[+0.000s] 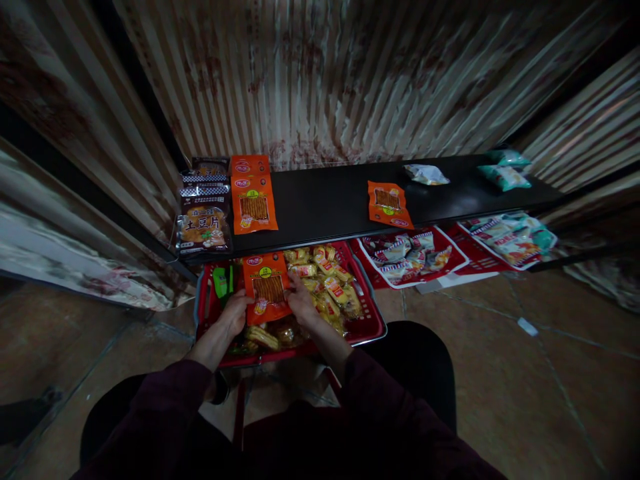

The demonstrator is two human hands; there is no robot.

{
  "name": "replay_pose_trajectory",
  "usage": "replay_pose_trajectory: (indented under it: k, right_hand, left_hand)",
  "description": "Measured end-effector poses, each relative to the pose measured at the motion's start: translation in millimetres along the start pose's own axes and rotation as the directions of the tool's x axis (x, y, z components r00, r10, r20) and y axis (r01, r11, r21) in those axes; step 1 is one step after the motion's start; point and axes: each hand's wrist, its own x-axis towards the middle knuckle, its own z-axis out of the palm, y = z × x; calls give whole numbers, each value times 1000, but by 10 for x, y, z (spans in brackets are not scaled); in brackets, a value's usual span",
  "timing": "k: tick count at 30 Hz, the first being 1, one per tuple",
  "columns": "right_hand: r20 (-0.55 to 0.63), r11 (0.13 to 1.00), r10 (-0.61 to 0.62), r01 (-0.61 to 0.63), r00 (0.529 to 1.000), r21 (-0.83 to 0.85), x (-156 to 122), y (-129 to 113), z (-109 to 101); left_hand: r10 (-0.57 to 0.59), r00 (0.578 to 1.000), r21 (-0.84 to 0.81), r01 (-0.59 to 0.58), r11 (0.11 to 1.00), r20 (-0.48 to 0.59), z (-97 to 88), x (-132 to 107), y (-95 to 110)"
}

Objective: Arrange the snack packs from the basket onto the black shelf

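Between my two hands is an orange snack bag [269,288] with a window showing brown sticks, its printed face up. My left hand [236,313] grips its left edge and my right hand [301,300] its right edge. The bag is over a red shopping basket [370,327] full of yellow-wrapped snacks [330,287], with a green packet [220,283] at its left side. On the black shelf [320,200] just beyond, matching orange bags [254,203] lie overlapped beside dark potato-slice bags [204,220]. Another orange bag [389,204] rests alone farther right.
A white packet [427,175] and teal packets [505,177] sit on the shelf's right part. Below its front edge stand red baskets [463,248] of mixed bags. Pleated curtains [320,80] hang behind. A small white scrap [527,327] lies on the tiled floor [500,380].
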Motion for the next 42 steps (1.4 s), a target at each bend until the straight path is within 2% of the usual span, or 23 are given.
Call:
replay_pose_trajectory:
  k: [4, 10, 17, 23, 30, 35, 42]
  right_hand:
    - [25, 944, 186, -186, 982, 274, -175, -93, -61]
    - [119, 841, 151, -191, 981, 506, -422, -212, -188]
    - [203, 810, 137, -227, 970, 541, -572, -295, -315]
    - [218, 785, 129, -234, 967, 574, -604, -247, -380]
    - [237, 761, 176, -285, 955, 583, -597, -212, -396]
    - [263, 742, 164, -294, 951, 603, -626, -291, -386]
    - [323, 714, 165, -339, 932, 613, -672, -351, -417]
  left_hand:
    - [-21, 999, -2, 21, 1000, 36, -2, -94, 30]
    - [-37, 997, -64, 41, 997, 71, 56, -204, 87]
    - [80, 997, -157, -82, 984, -19, 177, -281, 143]
    - [83, 996, -177, -89, 980, -39, 220, -296, 223]
    - [147, 982, -99, -159, 982, -119, 182, -160, 276]
    - [141, 980, -115, -158, 981, -140, 171, -108, 293]
    - [141, 985, -159, -156, 975, -104, 190, -145, 332]
